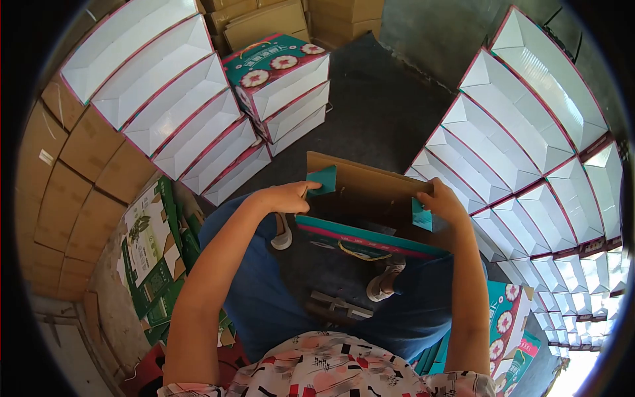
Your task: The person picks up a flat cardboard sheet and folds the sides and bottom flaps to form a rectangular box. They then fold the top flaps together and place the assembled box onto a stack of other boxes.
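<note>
An open-topped cardboard box point(370, 239) is between my knees, brown inside and teal and red outside, with a yellow cord handle point(365, 252) on the side near me. My left hand point(286, 198) is closed on the left end, its fingers against a teal flap point(323, 180) that stands up there. At the right end my right hand point(443, 200) grips the edge, its thumb against another teal flap point(422, 215) folded inward. The box's bottom is mostly in shadow.
White-sided boxes are stacked at the left point(159, 92) and right point(529, 145). Closed printed boxes point(271, 63) stand ahead. Brown cartons point(76, 172) line the left wall. Flat green cardboard point(155, 264) lies at left, flat printed cardboard point(506, 317) at right. A grey object point(339, 306) lies between my feet.
</note>
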`<state>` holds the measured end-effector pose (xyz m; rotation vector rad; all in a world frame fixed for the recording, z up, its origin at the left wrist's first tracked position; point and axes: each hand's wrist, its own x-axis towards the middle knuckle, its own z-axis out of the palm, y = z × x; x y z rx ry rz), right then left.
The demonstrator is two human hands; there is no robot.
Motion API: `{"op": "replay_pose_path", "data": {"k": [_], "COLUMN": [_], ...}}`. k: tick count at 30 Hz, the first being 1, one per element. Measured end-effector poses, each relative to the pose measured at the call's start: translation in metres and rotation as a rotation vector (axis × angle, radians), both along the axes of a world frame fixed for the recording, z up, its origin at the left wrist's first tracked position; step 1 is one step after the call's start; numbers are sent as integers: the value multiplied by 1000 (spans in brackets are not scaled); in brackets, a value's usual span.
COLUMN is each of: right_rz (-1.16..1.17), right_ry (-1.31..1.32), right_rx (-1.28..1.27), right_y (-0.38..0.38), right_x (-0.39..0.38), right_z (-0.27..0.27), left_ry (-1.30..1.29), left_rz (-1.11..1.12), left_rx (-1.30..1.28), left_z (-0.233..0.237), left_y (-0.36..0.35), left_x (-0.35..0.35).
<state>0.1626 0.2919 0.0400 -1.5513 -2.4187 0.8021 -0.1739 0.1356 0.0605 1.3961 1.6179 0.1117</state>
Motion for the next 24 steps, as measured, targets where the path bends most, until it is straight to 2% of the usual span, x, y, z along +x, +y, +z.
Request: {"op": "replay_pose_path", "data": {"k": [2,8,11,12,17,21,24], "right_rz": [19,65,183,237,138,17,2], "right_ry": [-36,-56,-115,-134,-78,-17,-18], "right_rx": [-150,-120,-46,-6,-71,-164,-157], "right_y": [-6,-12,-15,-15,-14,-22,-21], "right_x": [7,10,13,15,17,4,4], "right_z": [20,16,9,6,-3,21,19], "left_ry": [-114,-56,-61,19,506,845,1002], "left_rz": [59,16,196,147,-145,-197,-224], "left_rx": [-180,170,188,205,249,346,307], "left_z": [12,-23,-18,-19,-12,-41,-60], "left_y": [5,14,24,28,38,39,38], "left_x": [-2,-20,-14,-11,22,39,56]}}
